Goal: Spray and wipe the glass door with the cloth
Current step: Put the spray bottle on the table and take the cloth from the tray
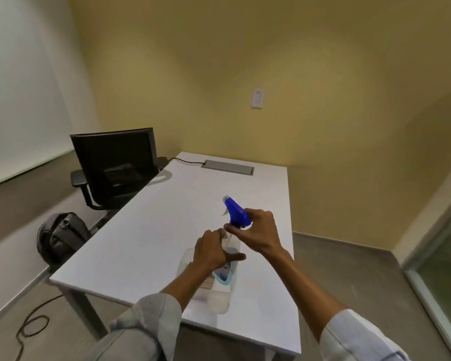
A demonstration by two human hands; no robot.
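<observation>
Glass door (443, 269) is only a sliver at the right edge of the view, well apart from where the person is working, so no spraying has started yet. Both hands are busy with the spray bottle (219, 280) standing on the white table (146, 246) near its front edge. The left hand (211, 250) is wrapped around the clear bottle's upper body, steadying it. The right hand (258, 229) is clamped on the blue trigger head (236, 212) at the neck, fingers curled around it (looks like screwing the head on or twisting it, can't say which for sure). The nozzle points toward the far left.

No cloth in view anywhere, as far as the frame shows; it could be off camera.

So this reads as the prep step: getting the sprayer ready. Next move probably calls for lifting the bottle in one hand, turning right toward the door, and finding that cloth before spraying. A black office chair (115, 165) sits at the table's far left, with a dark backpack (60, 235) on the floor near it, neither in the way.
</observation>
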